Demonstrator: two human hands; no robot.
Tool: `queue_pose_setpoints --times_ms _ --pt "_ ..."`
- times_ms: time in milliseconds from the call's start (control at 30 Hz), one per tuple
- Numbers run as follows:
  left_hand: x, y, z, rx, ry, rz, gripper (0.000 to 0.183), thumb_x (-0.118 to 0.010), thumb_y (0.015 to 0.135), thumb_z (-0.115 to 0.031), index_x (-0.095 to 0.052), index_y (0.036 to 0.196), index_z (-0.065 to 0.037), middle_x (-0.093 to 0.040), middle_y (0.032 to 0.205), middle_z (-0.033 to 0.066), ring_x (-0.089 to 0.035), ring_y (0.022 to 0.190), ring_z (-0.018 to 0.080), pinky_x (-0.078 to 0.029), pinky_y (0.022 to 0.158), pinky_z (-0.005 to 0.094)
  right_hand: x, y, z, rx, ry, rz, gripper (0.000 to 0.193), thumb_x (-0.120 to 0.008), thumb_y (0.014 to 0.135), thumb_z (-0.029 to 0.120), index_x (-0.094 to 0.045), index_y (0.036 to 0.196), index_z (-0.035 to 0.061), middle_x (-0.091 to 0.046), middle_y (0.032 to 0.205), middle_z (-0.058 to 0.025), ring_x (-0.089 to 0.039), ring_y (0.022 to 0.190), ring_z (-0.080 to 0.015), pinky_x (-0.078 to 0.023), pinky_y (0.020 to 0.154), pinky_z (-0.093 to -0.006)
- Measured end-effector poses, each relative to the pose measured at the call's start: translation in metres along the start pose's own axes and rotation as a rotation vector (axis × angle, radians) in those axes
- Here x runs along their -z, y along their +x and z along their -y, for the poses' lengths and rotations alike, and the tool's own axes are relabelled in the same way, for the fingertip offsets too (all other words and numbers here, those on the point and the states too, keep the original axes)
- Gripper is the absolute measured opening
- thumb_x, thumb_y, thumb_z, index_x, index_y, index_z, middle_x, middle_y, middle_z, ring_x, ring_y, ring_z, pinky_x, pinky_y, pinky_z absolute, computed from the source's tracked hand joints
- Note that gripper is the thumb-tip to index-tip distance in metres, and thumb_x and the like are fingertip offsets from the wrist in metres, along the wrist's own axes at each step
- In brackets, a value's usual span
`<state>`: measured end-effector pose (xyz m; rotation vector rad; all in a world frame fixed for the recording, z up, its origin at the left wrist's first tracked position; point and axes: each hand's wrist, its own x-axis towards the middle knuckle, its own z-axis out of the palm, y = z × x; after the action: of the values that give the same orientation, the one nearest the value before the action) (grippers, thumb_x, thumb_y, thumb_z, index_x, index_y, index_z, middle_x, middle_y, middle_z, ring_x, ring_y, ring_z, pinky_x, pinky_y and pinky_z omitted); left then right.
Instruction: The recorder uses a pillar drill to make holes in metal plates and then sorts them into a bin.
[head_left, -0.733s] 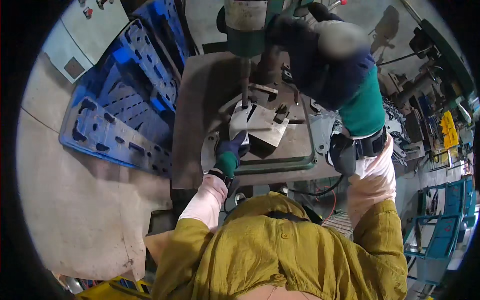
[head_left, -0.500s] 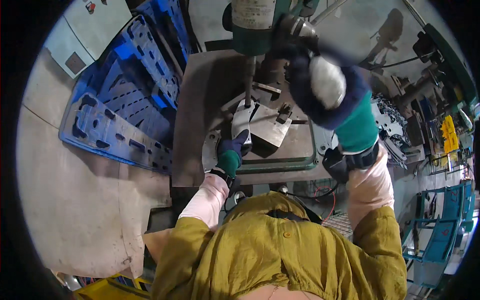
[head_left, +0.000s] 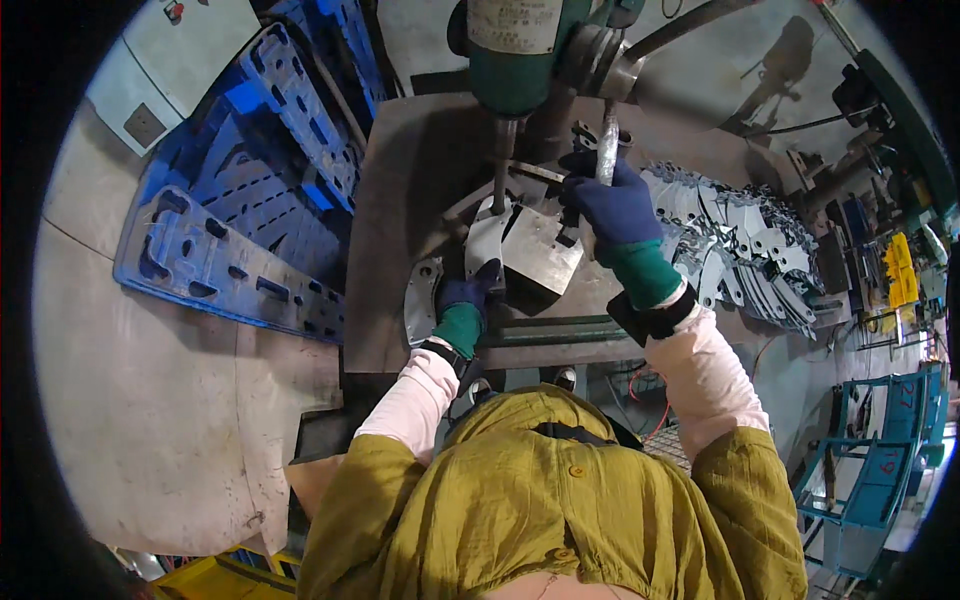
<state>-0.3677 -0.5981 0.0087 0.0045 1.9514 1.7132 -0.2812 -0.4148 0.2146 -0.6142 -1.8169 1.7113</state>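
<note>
A curved silver metal plate [head_left: 487,243] rests against a block-shaped metal fixture [head_left: 541,250] on the machine's table. My left hand [head_left: 468,293], in a dark blue glove with a green cuff, grips the plate's near end, thumb on top. The spindle [head_left: 502,165] of a green drill press [head_left: 510,75] comes down onto the plate's far end; its very tip is hard to make out. My right hand [head_left: 618,208], gloved the same way, is closed around the silver-wrapped feed lever [head_left: 608,145] to the right of the spindle.
A loose curved plate [head_left: 424,300] lies left of my left hand. Many similar metal parts [head_left: 740,245] are piled on the right. Blue plastic pallets [head_left: 230,240] stand at the left, and a blue-green rack [head_left: 880,450] at the lower right.
My right hand has come down and toward the left with the lever, uncovering the pile of parts. My left hand stays at the plate's near end.
</note>
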Motion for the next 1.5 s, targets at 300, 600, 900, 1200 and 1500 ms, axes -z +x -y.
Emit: queue_pose_setpoints --times_ms 300,600,900,1200,1500 --pt "0.002 0.017 0.032 -0.218 -0.046 -0.048 0.062 -0.08 0.076 -0.047 -0.064 0.122 -0.008 -0.069 0.105 0.0153 -0.065 0.082 0.0308 -0.054 0.077 0.0403 0.003 0.029 -0.04 0.335 -0.494 -0.321 0.028 -0.069 0.078 0.019 -0.068 0.104 0.0098 -0.068 0.089 -0.0158 -0.068 0.082 -0.0338 -0.053 0.074 -0.0416" --pt "0.002 0.003 0.011 -0.353 0.063 -0.009 0.066 -0.08 0.078 -0.036 -0.056 0.13 -0.002 -0.065 0.114 0.0147 -0.064 0.095 0.0271 -0.052 0.084 0.037 0.01 0.04 -0.042 0.554 -0.807 -0.506 0.028 -0.068 0.081 0.024 -0.067 0.107 0.0132 -0.066 0.091 -0.0162 -0.065 0.083 -0.0395 -0.052 0.072 -0.0474" --pt "0.003 0.012 0.023 -0.012 -0.238 0.096 0.071 -0.08 0.08 -0.019 -0.045 0.142 -0.015 -0.059 0.124 0.0072 -0.061 0.099 0.0187 -0.055 0.079 0.0325 0.013 0.053 -0.053 0.789 -0.866 -0.568 0.035 -0.068 0.081 0.018 -0.064 0.115 0.012 -0.065 0.097 -0.017 -0.065 0.082 -0.0386 -0.053 0.07 -0.0471" --pt "0.001 0.0 0.01 -0.046 -0.364 0.096 0.07 -0.079 0.079 -0.015 -0.047 0.141 -0.011 -0.062 0.119 0.0068 -0.062 0.097 0.0192 -0.056 0.072 0.0315 0.01 0.062 -0.04 0.944 -0.76 -0.546 0.021 -0.069 0.084 0.014 -0.069 0.105 0.0126 -0.067 0.092 -0.0113 -0.065 0.079 -0.0351 -0.052 0.067 -0.045" --pt "-0.003 -0.03 -0.034 0.027 -0.303 0.089 0.059 -0.079 0.081 -0.024 -0.053 0.133 -0.016 -0.061 0.112 0.0068 -0.066 0.072 0.0182 -0.058 0.056 0.0305 0.079 0.154 -0.024 0.758 -1.076 -0.452 0.027 -0.061 0.087 0.035 -0.063 0.096 0.0095 -0.067 0.087 -0.0211 -0.064 0.079 -0.0437 -0.051 0.068 -0.0529"
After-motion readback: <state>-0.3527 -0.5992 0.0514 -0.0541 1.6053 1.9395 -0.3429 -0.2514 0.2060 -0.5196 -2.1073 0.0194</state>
